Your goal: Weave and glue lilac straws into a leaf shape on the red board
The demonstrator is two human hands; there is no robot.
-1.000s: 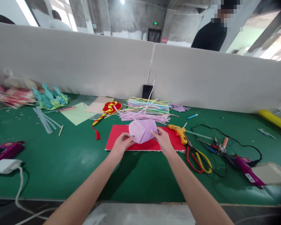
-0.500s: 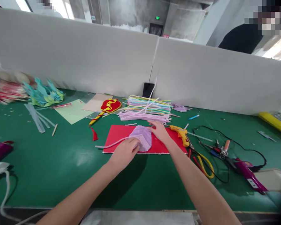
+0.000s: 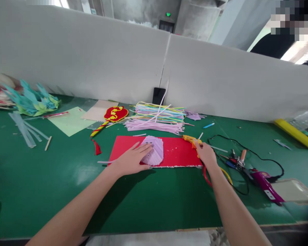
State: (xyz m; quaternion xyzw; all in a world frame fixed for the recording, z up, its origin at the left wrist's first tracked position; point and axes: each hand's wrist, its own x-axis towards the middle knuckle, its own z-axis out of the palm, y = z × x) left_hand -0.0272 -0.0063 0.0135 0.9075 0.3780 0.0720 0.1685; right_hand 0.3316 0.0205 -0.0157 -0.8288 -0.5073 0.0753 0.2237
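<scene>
A lilac many-sided piece (image 3: 157, 152) made of closely laid strips lies on a red board (image 3: 178, 155). My left hand (image 3: 130, 159) rests on its left part, fingers stretched out and apart. From under that hand the end of a lilac strip (image 3: 102, 162) sticks out past the board's left edge. At the board's right end, my right hand (image 3: 207, 155) is closed round the handle of a yellow hot glue gun (image 3: 189, 138), whose nozzle points left. The palm hides most of the handle. Red-and-yellow-handled scissors (image 3: 207, 177) lie partly beneath my right wrist.
Behind the board lies a bundle of pastel fuzzy stems (image 3: 154, 125), with a phone (image 3: 158, 96) against the white partition (image 3: 105, 58). A red-and-yellow tasselled fan (image 3: 116, 114) is left of it. Pliers (image 3: 234, 162), a black cord and a purple tool (image 3: 267, 188) sit at right.
My right hand has moved right and down from the lilac piece and taken hold of the glue gun. My left hand has let go of the strip and spread flat over the piece.
</scene>
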